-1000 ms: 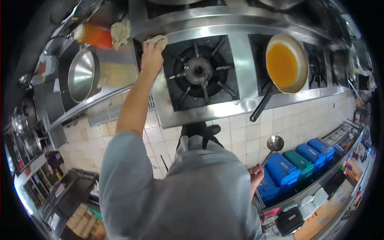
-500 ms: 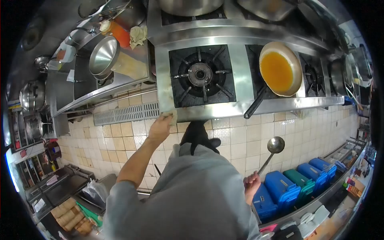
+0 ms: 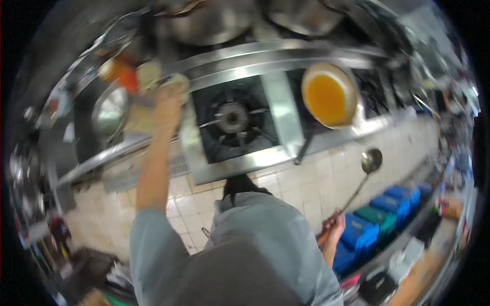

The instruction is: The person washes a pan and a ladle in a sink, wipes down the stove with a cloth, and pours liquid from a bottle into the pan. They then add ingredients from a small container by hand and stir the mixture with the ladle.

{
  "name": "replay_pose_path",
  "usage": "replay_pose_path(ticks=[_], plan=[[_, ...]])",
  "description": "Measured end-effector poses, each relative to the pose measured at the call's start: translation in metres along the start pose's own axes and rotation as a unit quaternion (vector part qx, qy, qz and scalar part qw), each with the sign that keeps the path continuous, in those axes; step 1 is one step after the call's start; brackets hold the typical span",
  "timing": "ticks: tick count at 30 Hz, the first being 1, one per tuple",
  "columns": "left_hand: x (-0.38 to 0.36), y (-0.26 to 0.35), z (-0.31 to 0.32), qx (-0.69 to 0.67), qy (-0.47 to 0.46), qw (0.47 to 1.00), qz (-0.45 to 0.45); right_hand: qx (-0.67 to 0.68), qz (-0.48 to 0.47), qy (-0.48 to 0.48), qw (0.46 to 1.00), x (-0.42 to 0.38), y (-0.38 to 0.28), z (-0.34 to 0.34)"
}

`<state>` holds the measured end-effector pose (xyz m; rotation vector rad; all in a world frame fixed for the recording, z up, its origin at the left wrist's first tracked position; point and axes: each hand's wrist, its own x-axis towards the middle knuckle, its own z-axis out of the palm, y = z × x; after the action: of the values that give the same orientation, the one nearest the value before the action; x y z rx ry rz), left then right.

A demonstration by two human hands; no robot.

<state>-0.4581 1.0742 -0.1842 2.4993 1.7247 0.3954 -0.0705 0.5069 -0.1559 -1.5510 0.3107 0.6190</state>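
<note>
My left hand (image 3: pixel 167 104) is stretched over the left edge of the stove, blurred by motion, its fingers closed on a pale cloth (image 3: pixel 178 84). Beside it lies another crumpled cloth (image 3: pixel 149 74), close to an orange bottle (image 3: pixel 122 75) and a metal bowl (image 3: pixel 109 109). In my right hand (image 3: pixel 334 224) is the handle of a metal ladle (image 3: pixel 371 160), its bowl held out over the floor. A frying pan (image 3: pixel 352 97) with orange-brown liquid sits on the right burner, its black handle pointing toward me. Closer to my left hand is a bare burner (image 3: pixel 232 118).
Large pots (image 3: pixel 209 23) stand along the back of the stove. On the left is a steel sink counter (image 3: pixel 84 148). Blue bins (image 3: pixel 360 229) and a green bin (image 3: pixel 376 217) line the right side. Tiled floor (image 3: pixel 280 183) lies between.
My left hand has moved from the stove's front left corner up and back along its left side, with the cloth. The ladle has swung slightly right and up. The whole view has tilted.
</note>
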Motion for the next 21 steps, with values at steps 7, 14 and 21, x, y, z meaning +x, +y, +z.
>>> replay_pose_path(ticks=[7,14,21], plan=[[0.012,-0.014,0.045,-0.020,-0.151,0.987,-0.041,-0.124,-0.067,-0.047,0.989,-0.042,-0.057,0.067],[-0.020,0.035,0.037,-0.112,-0.009,0.993,0.021,-0.185,-0.072,-0.082,0.977,-0.048,-0.085,0.111],[-0.088,0.176,0.055,-0.501,-0.283,0.813,-0.088,-0.191,-0.170,-0.131,0.958,-0.032,-0.118,0.118]])
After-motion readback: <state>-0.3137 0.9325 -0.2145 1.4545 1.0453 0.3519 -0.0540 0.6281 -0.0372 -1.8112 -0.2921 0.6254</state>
